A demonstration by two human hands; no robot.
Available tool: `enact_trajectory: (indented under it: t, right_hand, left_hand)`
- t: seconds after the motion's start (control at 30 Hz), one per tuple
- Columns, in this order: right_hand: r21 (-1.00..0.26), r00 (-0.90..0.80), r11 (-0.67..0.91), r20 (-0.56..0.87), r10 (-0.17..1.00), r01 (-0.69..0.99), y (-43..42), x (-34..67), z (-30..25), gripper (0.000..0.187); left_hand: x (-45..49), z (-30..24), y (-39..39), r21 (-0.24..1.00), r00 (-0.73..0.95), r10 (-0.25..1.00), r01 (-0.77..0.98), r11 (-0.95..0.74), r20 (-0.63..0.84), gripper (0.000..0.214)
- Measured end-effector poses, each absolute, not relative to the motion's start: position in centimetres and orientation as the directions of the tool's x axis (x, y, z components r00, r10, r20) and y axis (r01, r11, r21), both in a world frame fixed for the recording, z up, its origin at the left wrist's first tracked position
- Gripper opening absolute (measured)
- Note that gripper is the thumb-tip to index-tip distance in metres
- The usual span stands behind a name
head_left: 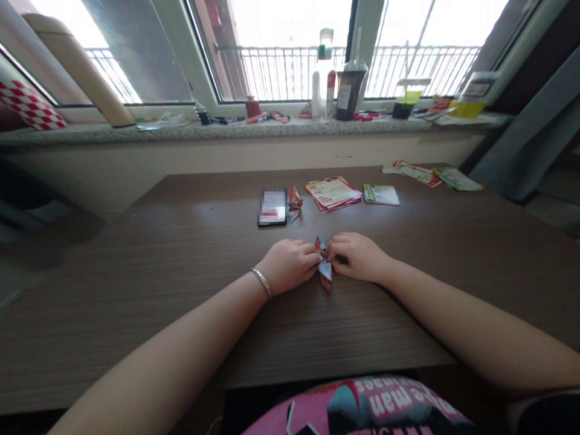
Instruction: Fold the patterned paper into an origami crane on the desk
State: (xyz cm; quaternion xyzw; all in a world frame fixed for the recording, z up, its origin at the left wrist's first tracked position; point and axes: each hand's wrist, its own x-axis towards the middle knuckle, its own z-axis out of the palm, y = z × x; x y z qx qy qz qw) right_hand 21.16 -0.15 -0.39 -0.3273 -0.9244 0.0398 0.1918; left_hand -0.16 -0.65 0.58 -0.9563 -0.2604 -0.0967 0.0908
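A small folded paper piece [324, 266], printed in red and blue, lies on the wooden table [181, 272] between my two hands. My left hand [290, 264], with a thin bangle on the wrist, has its fingers curled and pinches the paper's left side. On the paper's right side, my right hand [357, 256] is curled the same way and presses on it. Both hands rest on the tabletop.
Farther back on the table lie a phone [272, 207], another small folded paper piece [295, 203], a stack of red flyers [333, 193] and a green leaflet [381, 194]. More leaflets [430, 174] lie at the far right. Bottles and cups stand on the window sill [272, 128].
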Motion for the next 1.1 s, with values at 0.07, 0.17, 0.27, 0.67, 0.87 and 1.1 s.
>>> enact_trajectory:
  t: [0.07, 0.17, 0.27, 0.67, 0.87, 1.1]
  right_hand:
    - [-0.157, -0.730, 0.793, 0.318, 0.605, 0.589, -0.2, 21.2, -0.3, 0.009]
    - [-0.061, -0.741, 0.789, 0.307, 0.598, 0.611, -0.4, 21.2, -0.1, 0.009]
    - [0.020, -0.749, 0.779, 0.293, 0.595, 0.626, -0.7, 21.0, 0.0, 0.011]
    - [-0.221, -0.665, 0.742, 0.335, 0.667, 0.633, -0.2, 20.6, -0.4, 0.007]
    - [-0.282, -0.671, 0.753, 0.342, 0.658, 0.594, 0.0, 20.5, -0.7, 0.005]
    - [-0.183, -0.678, 0.755, 0.345, 0.649, 0.629, -0.4, 20.6, -0.5, 0.005]
  left_hand:
    - [-0.1, 0.5, -0.7, -0.136, 0.839, 0.491, 0.529, -0.838, 0.235, 0.020]
    - [0.0, 0.3, -0.6, -0.128, 0.820, 0.519, 0.557, -0.821, 0.240, 0.017]
    - [-0.1, 0.2, -0.4, -0.107, 0.805, 0.540, 0.576, -0.810, 0.247, 0.016]
    - [0.3, 0.2, -0.6, -0.154, 0.792, 0.535, 0.592, -0.791, 0.294, 0.018]
    - [0.2, -0.2, -0.2, -0.107, 0.764, 0.533, 0.603, -0.791, 0.363, 0.017]
    - [0.1, -0.5, 0.6, 0.019, 0.755, 0.554, 0.586, -0.810, 0.350, 0.010]
